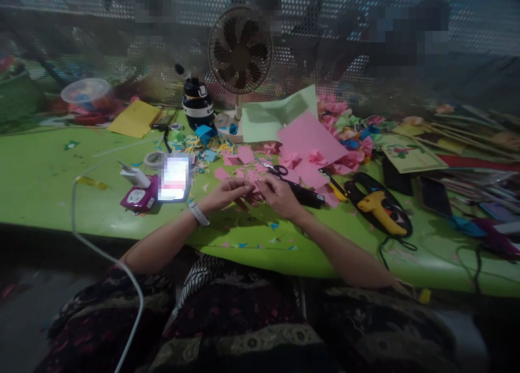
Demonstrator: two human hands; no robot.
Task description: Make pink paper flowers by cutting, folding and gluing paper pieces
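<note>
- The left hand [225, 194] and right hand [280, 195] meet fingertip to fingertip low over the green table [49, 183]. Both sets of fingers are curled in, pinching a small pink paper piece [255, 191] between them.
- That paper looks light, thin and easily creased, so a gentle pinch at its edges would suit it best.
- Scissors [277, 170] lie just beyond the right fingertips, and a phone [174, 178] lies left of the left fingers.
- Farther beyond the fingers are a pink sheet [312, 137], then a fan [239, 51].

The green table [40, 183] bears pink paper scraps [246, 155], scissors [277, 170] and a glue gun [382, 210] (yellow).
</note>
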